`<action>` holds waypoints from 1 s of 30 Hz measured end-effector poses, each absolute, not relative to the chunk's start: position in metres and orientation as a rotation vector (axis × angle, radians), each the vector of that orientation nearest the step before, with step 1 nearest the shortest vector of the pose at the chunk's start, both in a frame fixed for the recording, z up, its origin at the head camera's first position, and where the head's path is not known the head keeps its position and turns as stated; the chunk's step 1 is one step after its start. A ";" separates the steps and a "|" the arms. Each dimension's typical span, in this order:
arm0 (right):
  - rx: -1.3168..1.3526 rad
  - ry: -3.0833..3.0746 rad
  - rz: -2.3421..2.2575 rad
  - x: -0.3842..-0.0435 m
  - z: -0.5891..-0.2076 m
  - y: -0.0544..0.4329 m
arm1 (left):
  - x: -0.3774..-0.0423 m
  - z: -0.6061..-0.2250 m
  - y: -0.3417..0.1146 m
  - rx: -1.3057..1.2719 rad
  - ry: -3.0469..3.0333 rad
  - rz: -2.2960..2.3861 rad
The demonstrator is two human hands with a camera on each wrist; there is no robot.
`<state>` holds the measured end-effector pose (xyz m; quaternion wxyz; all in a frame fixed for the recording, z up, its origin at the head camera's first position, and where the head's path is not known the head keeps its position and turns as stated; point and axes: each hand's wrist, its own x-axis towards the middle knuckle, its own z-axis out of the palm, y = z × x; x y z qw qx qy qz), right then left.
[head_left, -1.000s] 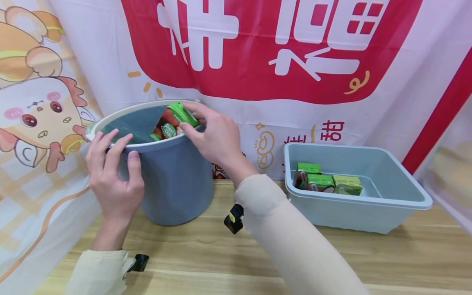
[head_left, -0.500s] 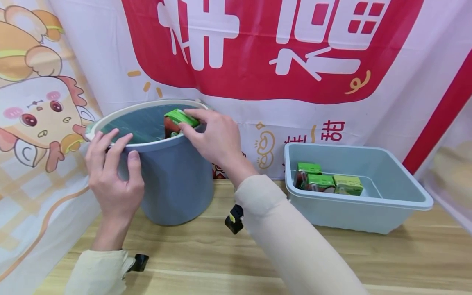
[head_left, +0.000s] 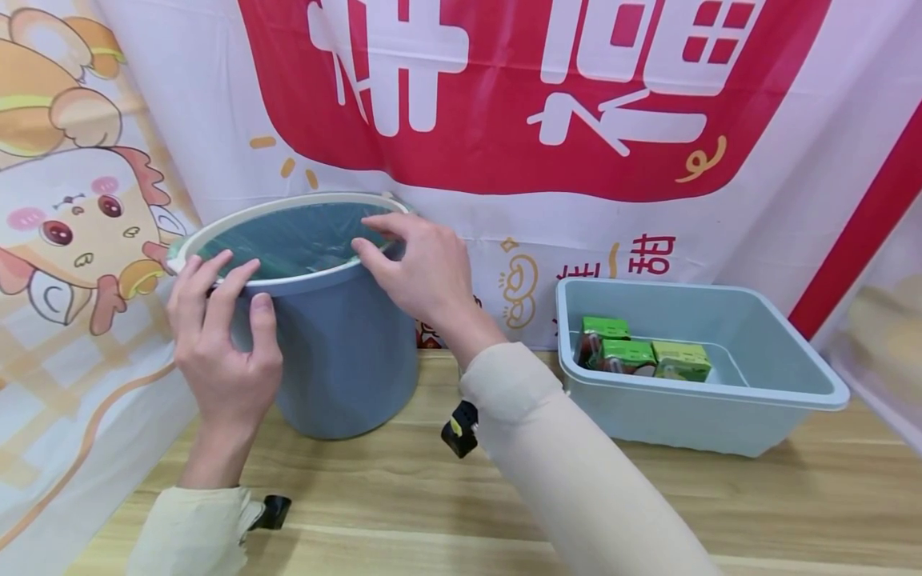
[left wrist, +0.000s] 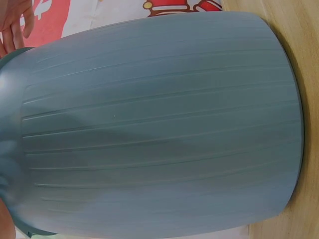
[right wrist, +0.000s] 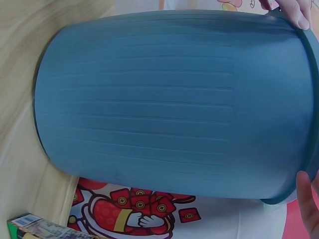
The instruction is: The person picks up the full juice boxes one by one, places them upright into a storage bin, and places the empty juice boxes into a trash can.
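Observation:
A blue-grey round bin [head_left: 346,360] with a pale rim and a clear liner stands on the left of the wooden table. My left hand [head_left: 226,360] rests at its near-left rim, fingers lying over the edge and thumb outside. At the right side of the rim is my right hand [head_left: 425,272], thumb and forefinger apart over the opening, nothing between them. The bin's floor is out of sight. The bin wall [left wrist: 164,124] fills most of the left wrist view. In the right wrist view, fingertips of the right hand [right wrist: 309,204] show by the rim.
To the right stands a light blue rectangular tub [head_left: 677,420]. Several small green drink cartons [head_left: 627,354] lie in its left part. A printed carton [right wrist: 45,226] shows at the lower left of the right wrist view. A printed cloth [head_left: 490,176] hangs behind.
A green and red drink carton, held by my right hand at the bin's opening, has been let go and has dropped down out of view inside. Both hands have hardly moved.

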<state>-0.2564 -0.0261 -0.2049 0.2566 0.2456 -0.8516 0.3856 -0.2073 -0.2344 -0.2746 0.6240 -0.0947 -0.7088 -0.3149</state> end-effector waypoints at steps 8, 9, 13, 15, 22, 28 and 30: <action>0.708 -2.289 1.115 -0.256 -0.207 -0.022 | -0.208 -0.275 -0.236 -0.222 -1.632 -0.722; 0.712 -2.283 1.130 -0.255 -0.207 -0.022 | -0.209 -0.275 -0.236 -0.223 -1.633 -0.722; 0.737 -2.280 1.175 -0.253 -0.209 -0.019 | -0.208 -0.275 -0.235 -0.229 -1.625 -0.726; 0.764 -2.289 1.191 -0.252 -0.210 -0.017 | -0.208 -0.275 -0.235 -0.231 -1.621 -0.727; 0.933 -2.270 1.282 -0.254 -0.217 -0.003 | -0.209 -0.275 -0.235 -0.227 -1.620 -0.723; 0.953 -2.121 1.550 -0.257 -0.228 0.013 | -0.209 -0.275 -0.235 -0.226 -1.619 -0.724; 0.914 -2.070 1.629 -0.258 -0.234 0.019 | -0.208 -0.275 -0.235 -0.228 -1.616 -0.725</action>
